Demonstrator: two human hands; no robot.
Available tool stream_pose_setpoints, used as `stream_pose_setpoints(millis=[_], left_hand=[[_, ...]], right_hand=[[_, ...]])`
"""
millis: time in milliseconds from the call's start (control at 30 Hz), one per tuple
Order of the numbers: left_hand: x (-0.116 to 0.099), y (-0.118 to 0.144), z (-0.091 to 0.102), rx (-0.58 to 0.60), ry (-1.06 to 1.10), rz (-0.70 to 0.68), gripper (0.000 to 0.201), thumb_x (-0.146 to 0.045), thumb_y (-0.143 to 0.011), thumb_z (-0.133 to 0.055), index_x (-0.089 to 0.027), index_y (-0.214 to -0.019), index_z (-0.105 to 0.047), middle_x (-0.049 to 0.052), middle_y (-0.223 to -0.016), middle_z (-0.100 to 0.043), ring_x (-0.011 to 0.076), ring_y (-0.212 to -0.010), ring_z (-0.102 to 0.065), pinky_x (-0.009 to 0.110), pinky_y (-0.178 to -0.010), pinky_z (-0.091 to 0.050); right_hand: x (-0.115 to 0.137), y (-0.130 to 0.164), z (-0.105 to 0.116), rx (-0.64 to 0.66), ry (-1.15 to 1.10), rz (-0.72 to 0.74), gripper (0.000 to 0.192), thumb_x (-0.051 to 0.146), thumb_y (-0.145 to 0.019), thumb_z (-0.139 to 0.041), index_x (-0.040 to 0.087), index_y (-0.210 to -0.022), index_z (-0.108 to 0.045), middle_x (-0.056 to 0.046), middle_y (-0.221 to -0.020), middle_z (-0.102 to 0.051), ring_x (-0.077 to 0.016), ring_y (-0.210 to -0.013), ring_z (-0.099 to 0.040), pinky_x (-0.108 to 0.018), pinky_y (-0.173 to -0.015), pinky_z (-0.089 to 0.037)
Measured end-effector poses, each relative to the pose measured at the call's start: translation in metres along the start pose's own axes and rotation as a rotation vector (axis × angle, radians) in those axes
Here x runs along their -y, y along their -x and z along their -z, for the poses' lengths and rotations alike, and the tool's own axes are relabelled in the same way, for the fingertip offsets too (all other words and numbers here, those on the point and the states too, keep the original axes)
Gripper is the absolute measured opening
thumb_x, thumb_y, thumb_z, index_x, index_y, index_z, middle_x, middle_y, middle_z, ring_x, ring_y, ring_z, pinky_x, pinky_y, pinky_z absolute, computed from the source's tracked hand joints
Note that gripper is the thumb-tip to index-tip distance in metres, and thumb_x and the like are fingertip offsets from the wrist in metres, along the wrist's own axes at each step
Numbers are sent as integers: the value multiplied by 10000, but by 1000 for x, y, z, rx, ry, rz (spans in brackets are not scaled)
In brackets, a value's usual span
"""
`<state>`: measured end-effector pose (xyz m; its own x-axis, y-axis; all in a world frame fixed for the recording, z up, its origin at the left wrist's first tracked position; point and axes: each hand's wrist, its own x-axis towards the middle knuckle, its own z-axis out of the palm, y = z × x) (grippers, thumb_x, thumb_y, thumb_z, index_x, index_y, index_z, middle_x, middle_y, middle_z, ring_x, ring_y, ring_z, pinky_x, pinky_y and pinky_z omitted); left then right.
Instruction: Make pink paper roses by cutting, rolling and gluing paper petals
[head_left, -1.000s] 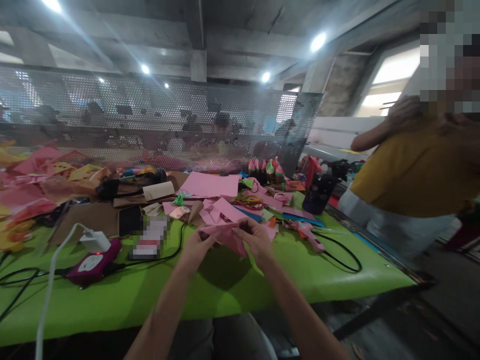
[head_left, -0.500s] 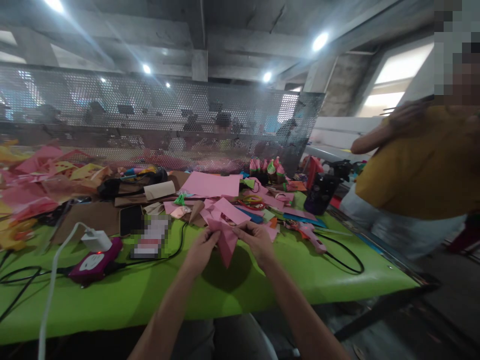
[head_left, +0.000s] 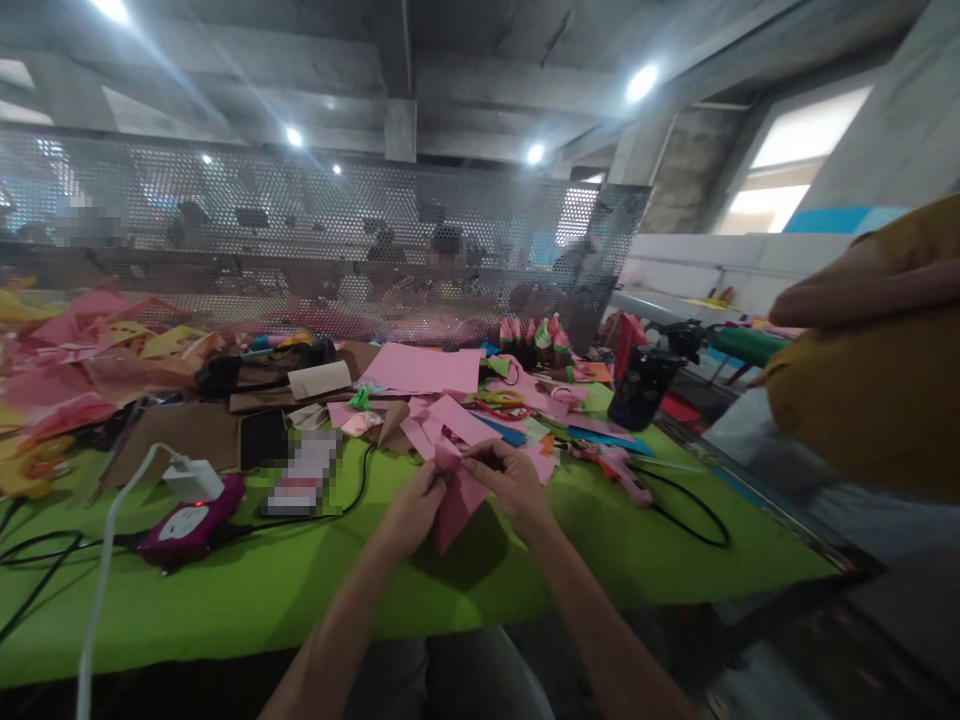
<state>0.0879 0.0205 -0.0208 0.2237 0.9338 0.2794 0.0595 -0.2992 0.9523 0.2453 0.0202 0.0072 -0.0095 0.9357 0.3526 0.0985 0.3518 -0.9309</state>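
A folded piece of pink paper (head_left: pixel 459 505) is held above the green table, its pointed end hanging down. My left hand (head_left: pixel 414 505) pinches its left edge. On the upper right side, the thumb and fingers of my right hand (head_left: pixel 510 482) grip the same paper. Just behind my hands lie more pink paper sheets (head_left: pixel 424 368) and strips. Scissors with red and yellow handles (head_left: pixel 502 402) rest among them. To the right lies a pink glue gun (head_left: pixel 619 470) with a black cord.
On the left of the green table (head_left: pixel 300 590) sit a purple power strip (head_left: pixel 191 520) with a white charger (head_left: pixel 191 482), and two phones. A dark cup (head_left: pixel 641 385) stands at the right. Behind rises a perforated metal screen (head_left: pixel 315 240). A person in a yellow top (head_left: pixel 877 380) is at the right.
The pink paper has turned in my hands, its point shifting slightly left and down. At the right, the person in yellow has moved nearer and further right.
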Motion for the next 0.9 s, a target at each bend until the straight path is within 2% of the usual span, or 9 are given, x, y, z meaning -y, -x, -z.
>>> stream_pose_setpoints(millis=[267,433,667,900], left_hand=[[-4,1,-1,50,-102,-6,265,-301,-901,-406,-150,-980,-608,102,-1001,-671,244,-946,-597,380,-896,-457],[-7,2,-1,94,-154,-25,262,-239,-893,-412,-156,-1050,-605,106,-1081,-677,238,-1016,-602,364,-938,-442],[-2,1,-3,104,-217,-26,283,-326,-932,-391,-158,-976,-614,110,-1011,-686,253,-971,-612,383,-886,-470],[0,1,-3,155,-268,-100,328,-219,-923,-362,-185,-1149,-597,103,-1182,-664,229,-1081,-598,359,-983,-433]], right_hand=[[-4,-1,0,16,-17,-25,240,378,-674,-772,184,-755,-657,2,-701,-638,-156,-674,-561,-277,-637,-447],[-6,0,-1,52,-2,-28,251,395,-667,-769,179,-769,-692,-10,-712,-662,-169,-680,-577,-294,-648,-461],[-6,1,0,-12,35,2,184,365,-733,-717,187,-735,-671,8,-685,-630,-156,-665,-542,-269,-623,-419],[-3,0,-4,43,35,21,223,389,-685,-750,188,-758,-685,8,-699,-633,-166,-678,-549,-282,-649,-442]])
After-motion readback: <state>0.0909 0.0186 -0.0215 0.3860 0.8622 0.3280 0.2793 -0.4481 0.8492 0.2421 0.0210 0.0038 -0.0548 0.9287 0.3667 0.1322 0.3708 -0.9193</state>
